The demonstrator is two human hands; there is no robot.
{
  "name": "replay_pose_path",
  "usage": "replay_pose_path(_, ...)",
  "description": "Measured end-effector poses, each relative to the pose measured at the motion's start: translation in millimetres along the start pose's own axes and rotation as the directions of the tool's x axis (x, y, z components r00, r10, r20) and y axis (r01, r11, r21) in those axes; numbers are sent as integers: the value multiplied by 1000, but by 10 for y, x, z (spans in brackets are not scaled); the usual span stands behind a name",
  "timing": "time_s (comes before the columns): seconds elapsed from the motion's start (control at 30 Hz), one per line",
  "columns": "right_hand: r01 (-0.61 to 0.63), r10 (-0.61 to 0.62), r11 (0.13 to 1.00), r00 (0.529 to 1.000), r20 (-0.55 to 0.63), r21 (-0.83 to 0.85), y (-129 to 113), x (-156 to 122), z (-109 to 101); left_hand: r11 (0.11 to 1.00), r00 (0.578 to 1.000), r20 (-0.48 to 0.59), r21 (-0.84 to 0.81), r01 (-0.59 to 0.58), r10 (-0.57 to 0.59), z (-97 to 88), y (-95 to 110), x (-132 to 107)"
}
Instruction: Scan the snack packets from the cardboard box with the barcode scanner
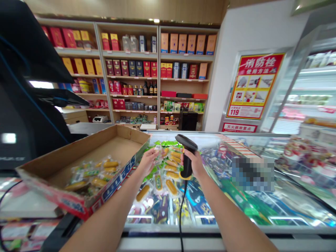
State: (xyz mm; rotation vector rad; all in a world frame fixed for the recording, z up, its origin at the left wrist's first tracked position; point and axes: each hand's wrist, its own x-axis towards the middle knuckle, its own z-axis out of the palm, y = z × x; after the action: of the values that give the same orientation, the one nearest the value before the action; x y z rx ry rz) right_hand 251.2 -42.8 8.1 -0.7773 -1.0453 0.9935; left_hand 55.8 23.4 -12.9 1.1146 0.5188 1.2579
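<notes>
My right hand is wrapped round the grip of a black barcode scanner, held upright with its cable running down toward me. In my left hand, the fingers pinch a small clear plastic packet; its contents are hard to make out. Below and between my hands, several wrapped yellow sausage-like snacks lie on the glass counter top, with green packaging behind them. To the left stands an open cardboard box with more such packets inside.
A dark checkout terminal rises at the far left, beside the box. Packaged goods show through the glass at right. Shelves with boxed bottles line the back wall, left of a red fire-hydrant poster.
</notes>
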Motion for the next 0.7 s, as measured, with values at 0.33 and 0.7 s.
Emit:
replay_pose_path(0.33,-74,87,996,962,260,-59,-50,-119,59,956,956,-111,145,-256,273,-28,72,50)
replay_pose_path(0.7,-91,128,988,933,335,-124,-89,-178,122,962,956,-118,66,-263,269,60,-27,5)
